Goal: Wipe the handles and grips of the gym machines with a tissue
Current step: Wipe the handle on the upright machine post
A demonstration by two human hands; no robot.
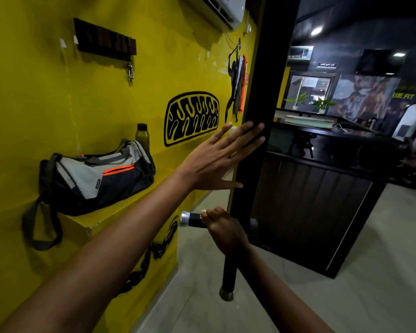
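Head view: left arm stretched forward and up, left hand (220, 156) flat, fingers straight and spread, fingertips (258, 127) against the black door frame edge (262, 87), thumb out below. Holds nothing. Small pale patch shows behind the index fingertip; can't tell what it is.

Right arm comes in from lower right, right hand (222, 230) curled in a fist round a black handle bar (193, 220). Silver end cap (185, 219) sticks out just left of the fist. A second black grip (228, 275) with a silver cap hangs straight below the fist. Bit of white at the top of the fist near the thumb, likely the tissue (203, 211), too small to be sure.

Left of the open hand: yellow wall (58, 104) with a black decal. Below-left of it, grey/navy duffel bag (99, 175) with orange stripes on a yellow ledge, dark bottle (142, 134) standing behind it. Right of both hands: dark wood-panel counter (310, 207).
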